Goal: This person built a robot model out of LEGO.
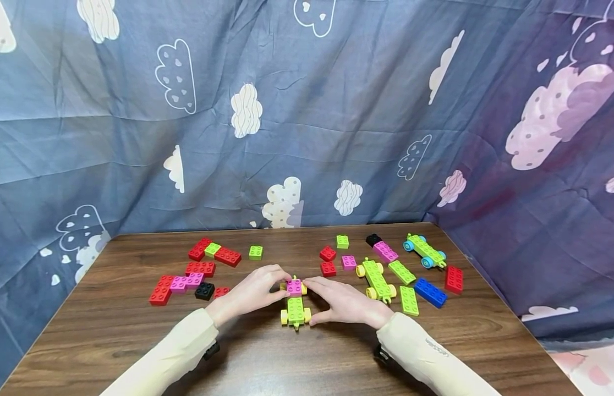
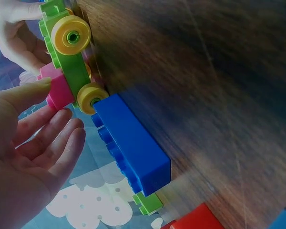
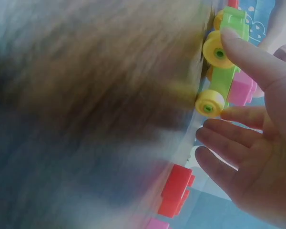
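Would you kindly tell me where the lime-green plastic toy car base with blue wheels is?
In the head view, the blue-wheeled base sits near the far right corner of the brown table, just beyond a red rectangular plastic brick.

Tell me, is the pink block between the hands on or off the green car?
On. The left wrist view shows the pink block against the top of the green car.

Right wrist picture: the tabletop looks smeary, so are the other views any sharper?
Right wrist: tabletop blurred, with pale haze; left wrist: sharper, blue brick clean-edged, tabletop grain soft; head: sharper too, green car base distinct, pale sheen on near tabletop.
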The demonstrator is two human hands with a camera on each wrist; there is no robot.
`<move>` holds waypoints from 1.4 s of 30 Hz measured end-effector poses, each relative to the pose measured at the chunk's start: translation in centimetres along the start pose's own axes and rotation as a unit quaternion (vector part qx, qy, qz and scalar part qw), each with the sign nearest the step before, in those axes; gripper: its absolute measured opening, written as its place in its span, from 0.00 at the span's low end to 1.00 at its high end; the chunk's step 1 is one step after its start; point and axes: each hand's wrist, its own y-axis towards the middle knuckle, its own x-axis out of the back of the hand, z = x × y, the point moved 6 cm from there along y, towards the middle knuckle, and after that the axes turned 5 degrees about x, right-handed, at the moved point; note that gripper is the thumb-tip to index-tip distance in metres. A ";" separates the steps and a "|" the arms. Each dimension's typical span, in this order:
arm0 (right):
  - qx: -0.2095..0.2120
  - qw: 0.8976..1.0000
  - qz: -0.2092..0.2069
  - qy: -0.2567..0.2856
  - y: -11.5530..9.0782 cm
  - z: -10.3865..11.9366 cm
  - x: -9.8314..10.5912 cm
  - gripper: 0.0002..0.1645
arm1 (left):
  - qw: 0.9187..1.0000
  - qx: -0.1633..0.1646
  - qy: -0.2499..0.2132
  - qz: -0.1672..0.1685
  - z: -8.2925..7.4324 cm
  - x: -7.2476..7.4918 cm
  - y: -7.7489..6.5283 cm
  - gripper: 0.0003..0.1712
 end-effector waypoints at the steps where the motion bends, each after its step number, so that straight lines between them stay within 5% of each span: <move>1: -0.001 1.000 -0.001 0.000 -0.1 -0.1 0.1 0.50 | 1.000 0.000 0.000 0.000 0.0 0.0 0.0 0.15; 18: -0.022 0.997 -0.068 -0.014 -2.9 -2.4 5.3 0.41 | 1.000 0.005 0.004 0.006 0.2 -0.2 0.2 0.15; 28: -0.068 0.988 -0.133 -0.042 -6.3 -6.1 9.5 0.37 | 1.000 0.008 -0.003 0.011 0.1 -0.2 0.3 0.16; 42: -0.090 0.982 -0.147 -0.071 -11.4 -9.3 10.6 0.32 | 1.000 0.004 -0.009 0.012 0.2 -0.2 0.2 0.15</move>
